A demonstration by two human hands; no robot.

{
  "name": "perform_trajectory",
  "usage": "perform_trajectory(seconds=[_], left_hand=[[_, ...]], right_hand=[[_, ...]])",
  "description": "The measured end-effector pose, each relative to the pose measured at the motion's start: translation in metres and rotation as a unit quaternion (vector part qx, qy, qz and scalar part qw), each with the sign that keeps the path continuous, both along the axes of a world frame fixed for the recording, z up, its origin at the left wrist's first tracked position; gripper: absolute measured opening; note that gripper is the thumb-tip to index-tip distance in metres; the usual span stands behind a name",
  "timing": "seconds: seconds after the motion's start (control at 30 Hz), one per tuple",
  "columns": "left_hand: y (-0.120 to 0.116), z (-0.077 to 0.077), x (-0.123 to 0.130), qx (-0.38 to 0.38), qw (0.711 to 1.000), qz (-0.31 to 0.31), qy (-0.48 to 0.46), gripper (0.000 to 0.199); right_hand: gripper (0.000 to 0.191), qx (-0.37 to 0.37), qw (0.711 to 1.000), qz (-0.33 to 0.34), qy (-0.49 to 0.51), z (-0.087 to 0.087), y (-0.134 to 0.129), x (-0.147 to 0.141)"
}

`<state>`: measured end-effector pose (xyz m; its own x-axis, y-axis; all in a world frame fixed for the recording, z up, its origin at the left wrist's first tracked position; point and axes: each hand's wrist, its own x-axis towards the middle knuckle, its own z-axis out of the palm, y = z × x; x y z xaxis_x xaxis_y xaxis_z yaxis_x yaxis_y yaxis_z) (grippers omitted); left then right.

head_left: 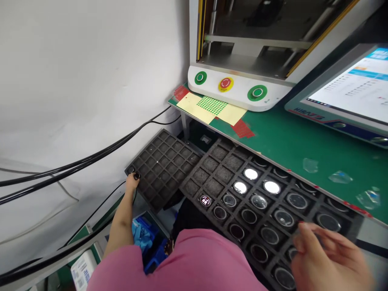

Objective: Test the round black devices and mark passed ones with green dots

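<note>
My left hand (132,180) reaches out to the left and is closed on a small round black part (136,176), at the near left corner of a dark foam tray (163,169) with square pockets. One more dark round piece sits in that corner. My right hand (330,256), a little blurred, hovers over the right part of a second foam tray (209,163). Its thumb and index finger are raised near a tiny red bit (301,222); whether they grip it is unclear. Round glossy discs (269,235) fill many pockets of this tray, and one near disc (205,201) shows lit markings.
A green table (279,137) holds a machine with two green buttons and a red one (226,83), yellow sticker sheets (194,106), plastic scraps (341,177) and a monitor (351,89). Black cables (121,141) cross the left; blue bins (154,256) stand below.
</note>
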<state>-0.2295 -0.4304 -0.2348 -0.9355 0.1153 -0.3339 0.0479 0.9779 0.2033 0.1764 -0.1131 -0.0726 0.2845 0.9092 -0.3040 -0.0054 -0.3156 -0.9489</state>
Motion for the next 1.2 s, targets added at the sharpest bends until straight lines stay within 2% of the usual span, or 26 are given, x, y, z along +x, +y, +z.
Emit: perform_trajectory(seconds=[0.13,0.23,0.37,0.47,0.53,0.6,0.67,0.73,0.8,0.93,0.97,1.07,1.2], left_hand=[[0.001,0.003,-0.003,0.047,0.998,0.021,-0.024,0.036],[0.007,0.011,0.001,0.093,0.993,0.056,-0.034,0.035],[0.029,0.035,0.011,0.184,0.975,0.12,-0.033,0.037],[0.066,0.059,0.028,0.296,0.943,0.144,-0.049,0.039],[0.099,0.076,0.049,0.387,0.908,0.133,-0.095,0.041],[0.134,0.094,0.078,0.473,0.859,0.102,-0.17,0.052],[0.167,0.114,0.113,0.534,0.804,0.065,-0.253,0.068],[0.196,0.135,0.148,0.562,0.759,0.03,-0.327,0.078],[0.219,0.155,0.179,0.575,0.714,-0.007,-0.4,0.076],[0.254,0.188,0.225,0.598,0.571,-0.095,-0.554,0.057],[0.26,0.194,0.234,0.598,0.545,-0.116,-0.576,0.053],[0.274,0.204,0.252,0.59,0.516,-0.165,-0.599,0.048],[0.284,0.21,0.266,0.579,0.518,-0.221,-0.59,0.048]], right_hand=[[0.031,0.012,1.0,-0.019,-0.004,-0.004,0.001,-0.007],[0.032,0.004,1.0,-0.017,0.004,-0.006,0.003,-0.008],[0.037,0.006,1.0,0.001,0.022,-0.007,0.006,-0.003],[0.041,-0.004,0.999,0.032,0.039,-0.005,0.006,0.002],[0.041,-0.01,0.996,0.076,0.054,-0.003,0.004,0.003],[0.038,0.006,0.989,0.129,0.07,0.0,0.002,0.001],[0.03,0.055,0.978,0.182,0.085,0.005,0.0,-0.003],[0.024,0.124,0.96,0.231,0.096,0.013,0.0,-0.007],[0.025,0.189,0.941,0.261,0.101,0.023,0.001,-0.009],[0.028,0.259,0.927,0.257,0.093,0.045,0.004,-0.001],[0.028,0.27,0.926,0.247,0.093,0.05,0.005,0.002],[0.03,0.307,0.917,0.228,0.113,0.06,0.009,0.014],[0.042,0.356,0.894,0.244,0.121,0.067,0.017,0.026]])
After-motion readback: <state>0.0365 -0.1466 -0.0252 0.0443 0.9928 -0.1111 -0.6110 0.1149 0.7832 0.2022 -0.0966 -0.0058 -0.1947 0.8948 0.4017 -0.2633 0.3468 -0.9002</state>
